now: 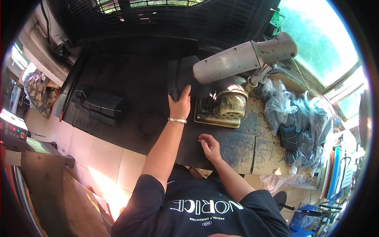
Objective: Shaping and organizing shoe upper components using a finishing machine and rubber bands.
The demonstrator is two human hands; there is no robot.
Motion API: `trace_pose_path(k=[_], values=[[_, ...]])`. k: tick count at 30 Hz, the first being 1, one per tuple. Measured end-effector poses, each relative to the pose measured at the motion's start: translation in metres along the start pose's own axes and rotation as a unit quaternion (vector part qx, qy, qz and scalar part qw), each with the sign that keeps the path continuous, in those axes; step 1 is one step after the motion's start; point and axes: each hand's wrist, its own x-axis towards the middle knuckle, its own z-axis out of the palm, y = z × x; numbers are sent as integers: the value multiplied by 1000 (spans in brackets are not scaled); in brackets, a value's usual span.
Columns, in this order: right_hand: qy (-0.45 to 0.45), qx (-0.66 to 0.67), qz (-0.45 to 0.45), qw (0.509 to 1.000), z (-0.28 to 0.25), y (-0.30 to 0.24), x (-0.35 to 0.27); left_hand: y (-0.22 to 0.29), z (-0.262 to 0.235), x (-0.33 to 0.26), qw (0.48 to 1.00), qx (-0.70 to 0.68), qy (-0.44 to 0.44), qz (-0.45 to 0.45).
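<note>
Black material (179, 77) in one hand (180, 103)

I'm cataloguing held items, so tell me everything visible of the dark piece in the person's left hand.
The dark piece is matte black and looks flat, with fairly straight edges; its material is unclear. The left hand holds its near end, thumb on top. Whether it rests on the black worktop or hovers is unclear. The pale machine arm partly overlaps it in view.
</note>
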Motion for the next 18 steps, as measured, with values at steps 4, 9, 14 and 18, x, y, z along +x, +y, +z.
trace_pose_path(k=[4,9,14,18], values=[[-2,-4,-4,1000,0,3,1,0,-3,1,999,-35,11,9],[-1,-3,-4,1000,0,4,1,6,-2,-1,998,-48,5,31],[0,-7,-7,1000,0,6,0,12,-5,6,998,-57,2,28],[0,-15,-8,1000,-1,5,1,14,-2,9,996,-81,21,29]])
